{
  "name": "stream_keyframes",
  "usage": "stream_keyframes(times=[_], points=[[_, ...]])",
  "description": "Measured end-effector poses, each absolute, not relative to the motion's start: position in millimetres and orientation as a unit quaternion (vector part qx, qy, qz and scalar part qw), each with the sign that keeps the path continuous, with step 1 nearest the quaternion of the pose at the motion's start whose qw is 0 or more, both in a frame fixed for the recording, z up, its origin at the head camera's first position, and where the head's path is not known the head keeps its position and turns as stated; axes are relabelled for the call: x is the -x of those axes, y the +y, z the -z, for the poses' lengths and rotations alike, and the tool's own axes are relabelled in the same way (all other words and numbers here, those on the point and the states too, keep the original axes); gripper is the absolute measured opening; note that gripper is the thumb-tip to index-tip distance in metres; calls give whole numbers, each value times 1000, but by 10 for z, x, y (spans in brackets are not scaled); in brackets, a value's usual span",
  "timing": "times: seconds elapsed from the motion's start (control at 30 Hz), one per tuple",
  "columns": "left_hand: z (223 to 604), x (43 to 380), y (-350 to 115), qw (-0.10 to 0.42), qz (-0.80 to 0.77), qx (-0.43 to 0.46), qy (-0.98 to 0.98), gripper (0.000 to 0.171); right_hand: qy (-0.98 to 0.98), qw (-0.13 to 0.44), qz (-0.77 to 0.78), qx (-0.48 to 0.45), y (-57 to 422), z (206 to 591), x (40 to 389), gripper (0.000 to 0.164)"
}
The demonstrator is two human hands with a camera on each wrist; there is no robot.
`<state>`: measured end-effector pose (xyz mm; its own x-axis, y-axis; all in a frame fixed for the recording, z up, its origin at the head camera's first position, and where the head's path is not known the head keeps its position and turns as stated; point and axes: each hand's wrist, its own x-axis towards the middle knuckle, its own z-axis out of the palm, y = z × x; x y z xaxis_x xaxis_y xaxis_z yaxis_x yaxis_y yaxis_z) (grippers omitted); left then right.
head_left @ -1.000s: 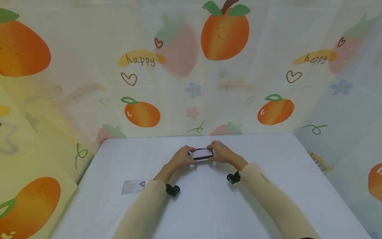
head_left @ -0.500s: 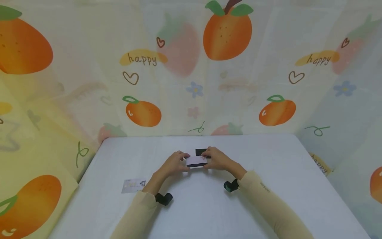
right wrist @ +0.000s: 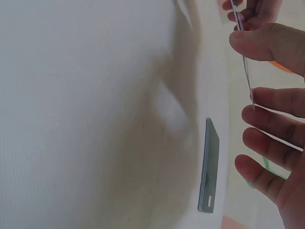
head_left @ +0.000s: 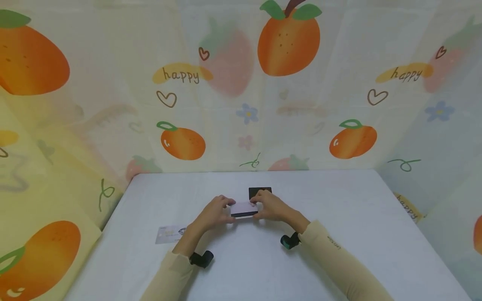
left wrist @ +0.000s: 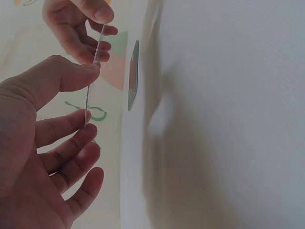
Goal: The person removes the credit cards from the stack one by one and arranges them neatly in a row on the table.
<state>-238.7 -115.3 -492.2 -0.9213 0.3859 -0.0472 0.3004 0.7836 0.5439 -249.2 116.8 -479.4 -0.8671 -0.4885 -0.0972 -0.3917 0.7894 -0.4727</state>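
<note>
A thin pale card (head_left: 242,208) with a black stripe along its near edge is held off the table between both hands. My left hand (head_left: 215,214) pinches its left end between thumb and fingertips. On the opposite end, my right hand (head_left: 274,209) pinches it the same way. Both wrist views show the card (left wrist: 87,99) nearly edge-on, so little of its face is visible there. Behind the hands, a flat dark rectangular slab (head_left: 260,191) lies on the table, partly covered by the right hand in the head view.
A silvery printed card (head_left: 167,235) lies on the white table (head_left: 248,267), left of the left forearm. Fruit-patterned cloth (head_left: 226,142) hangs behind and at both sides of the table. Black wrist cameras (head_left: 202,259) sit on both wrists.
Both hands have drawn the pale card nearer to the person and slightly left. The dark slab behind it, hidden at first, has come into view. The silvery card stays where it was.
</note>
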Motion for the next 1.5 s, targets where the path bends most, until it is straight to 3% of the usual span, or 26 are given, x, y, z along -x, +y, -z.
stream_keyframes(times=[0.7, 1.5], points=[[4933, 2273, -1410, 64, -302, -151, 939, 49, 929, 51, 203, 305, 950, 4819, 2475, 49], [4922, 2267, -1767, 76, -301, -120, 943, 52, 937, 62, 166, 302, 513, 4802, 2477, 51]])
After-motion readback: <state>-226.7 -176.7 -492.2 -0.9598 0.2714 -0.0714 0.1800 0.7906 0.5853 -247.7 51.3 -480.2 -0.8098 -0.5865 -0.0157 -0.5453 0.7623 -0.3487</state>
